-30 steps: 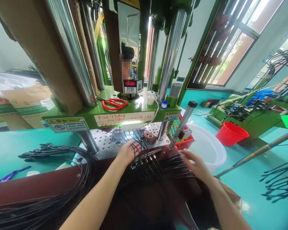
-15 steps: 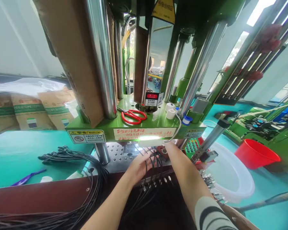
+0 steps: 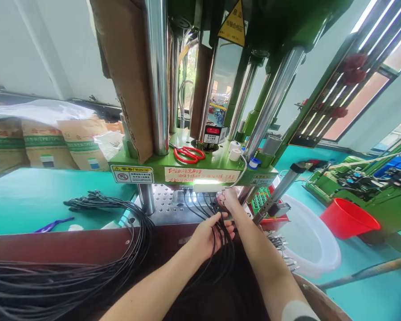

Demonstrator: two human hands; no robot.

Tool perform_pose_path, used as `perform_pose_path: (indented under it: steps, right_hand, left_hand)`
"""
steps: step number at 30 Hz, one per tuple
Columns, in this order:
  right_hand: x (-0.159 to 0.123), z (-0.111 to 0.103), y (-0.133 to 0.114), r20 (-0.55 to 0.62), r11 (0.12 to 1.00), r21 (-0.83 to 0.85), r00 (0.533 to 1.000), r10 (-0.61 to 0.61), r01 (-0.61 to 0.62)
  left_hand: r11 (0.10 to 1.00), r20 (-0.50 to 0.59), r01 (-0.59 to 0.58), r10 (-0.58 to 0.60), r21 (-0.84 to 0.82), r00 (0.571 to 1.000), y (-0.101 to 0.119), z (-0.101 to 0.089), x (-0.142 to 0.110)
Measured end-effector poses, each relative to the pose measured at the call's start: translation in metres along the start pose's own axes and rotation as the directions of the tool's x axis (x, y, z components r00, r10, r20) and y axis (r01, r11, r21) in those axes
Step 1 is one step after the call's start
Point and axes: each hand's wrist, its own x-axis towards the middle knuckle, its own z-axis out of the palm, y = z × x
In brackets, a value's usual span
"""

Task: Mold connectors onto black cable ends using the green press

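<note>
My left hand (image 3: 209,236) is closed round a bundle of black cables (image 3: 225,243), thumb on top and fingers underneath, in front of the press bed. Several of these cables run up to dark connectors in a metal mould (image 3: 179,196) under the green press plate. My right hand (image 3: 228,200) reaches beneath the right part of that plate, beside the mould and the cables' far stretch. Its fingers look bent in, partly hidden, and what they hold cannot be made out. A perforated metal bed (image 3: 162,203) lies left of the mould.
Red-handled scissors (image 3: 190,155) lie on the green press plate (image 3: 158,171). More black cables (image 3: 96,203) spread over the green table at left. A green keypad (image 3: 261,197), a white tub (image 3: 316,240) and a red bucket (image 3: 349,216) stand at right. Steel columns (image 3: 158,89) rise from the plate.
My left hand has come back from the mould area, toward me and to the right, and now grips the cables together. The cables' connectors at the mould now show. The view has shifted slightly.
</note>
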Motion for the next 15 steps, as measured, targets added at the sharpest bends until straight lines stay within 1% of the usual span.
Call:
perform_pose_path:
  steps: [2,5,8,11,12,13,14,15]
  right_hand:
    - [-0.012,-0.008,-0.001,-0.049,0.999,0.034,0.999,0.012,-0.010]
    - [-0.028,-0.019,-0.007,-0.097,0.997,0.074,0.995,0.015,-0.008]
    - [-0.039,-0.024,-0.013,-0.121,0.996,0.087,0.992,0.020,-0.010]
    - [-0.049,-0.020,-0.014,-0.107,0.997,0.072,0.994,0.020,-0.013]
    - [-0.051,-0.018,-0.013,-0.100,0.998,0.062,0.995,0.017,-0.011]
    - [-0.054,-0.016,-0.012,-0.094,0.999,0.050,0.995,0.012,-0.007]
    - [-0.056,-0.015,-0.010,-0.089,0.999,0.035,0.996,0.008,-0.005]
    - [-0.058,-0.015,-0.008,-0.084,1.000,0.017,0.996,0.005,-0.003]
  left_hand:
    - [0.999,-0.012,0.011,-0.011,-0.038,1.000,-0.009,0.007,-0.015]
    - [0.993,0.024,0.065,-0.063,-0.103,0.998,-0.021,0.009,-0.047]
    - [0.988,0.051,0.108,-0.103,-0.109,0.993,-0.041,-0.003,-0.081]
    - [0.988,0.070,0.151,-0.148,-0.033,0.986,-0.065,-0.021,-0.110]
    - [0.987,0.081,0.162,-0.162,0.001,0.983,-0.070,-0.026,-0.119]
    - [0.986,0.094,0.163,-0.164,0.027,0.982,-0.071,-0.029,-0.128]
    - [0.989,0.107,0.143,-0.147,0.043,0.983,-0.067,-0.031,-0.138]
    - [0.994,0.116,0.096,-0.101,0.047,0.988,-0.057,-0.031,-0.148]
